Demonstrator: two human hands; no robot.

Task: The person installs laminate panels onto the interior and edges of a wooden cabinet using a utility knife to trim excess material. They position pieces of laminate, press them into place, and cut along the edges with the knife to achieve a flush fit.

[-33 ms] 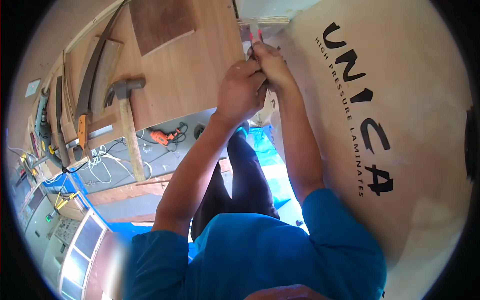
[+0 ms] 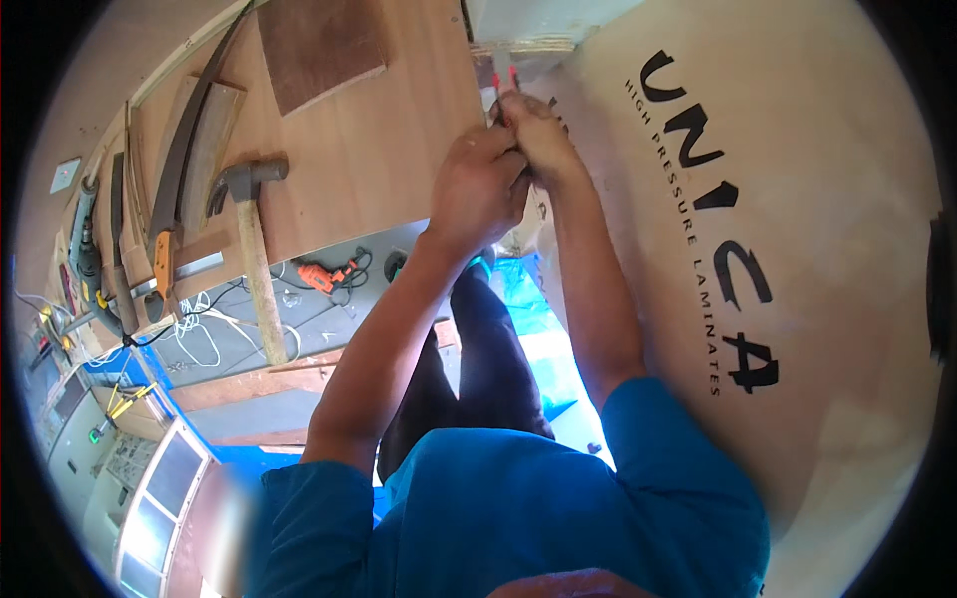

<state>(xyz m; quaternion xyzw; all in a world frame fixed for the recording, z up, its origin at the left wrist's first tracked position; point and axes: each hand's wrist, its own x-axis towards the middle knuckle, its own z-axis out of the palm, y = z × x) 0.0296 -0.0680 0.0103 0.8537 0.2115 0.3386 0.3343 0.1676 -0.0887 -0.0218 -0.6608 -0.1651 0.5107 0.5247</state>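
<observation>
Both my hands are together at the far right corner of a wooden worktop (image 2: 399, 149). My right hand (image 2: 538, 135) is closed round a red-edged hand tool (image 2: 504, 78) with a flat grey, blade-like piece at its far end, pointing at layered wood edges (image 2: 533, 46). Its exact kind is too small to tell. My left hand (image 2: 477, 179) is a closed fist against my right fingers, below the tool. What lies inside the left fist is hidden.
On the worktop are a claw hammer (image 2: 257, 229), a curved saw with an orange handle (image 2: 184, 159), a brown board (image 2: 324, 50) and a corded drill (image 2: 90, 259). An orange power tool (image 2: 324, 276) lies lower down by white cords. A large printed brown sheet (image 2: 797, 199) stands at right.
The red-edged tool has turned slightly, and its flat grey piece shows more plainly. My hands stay nearly in the same place.
</observation>
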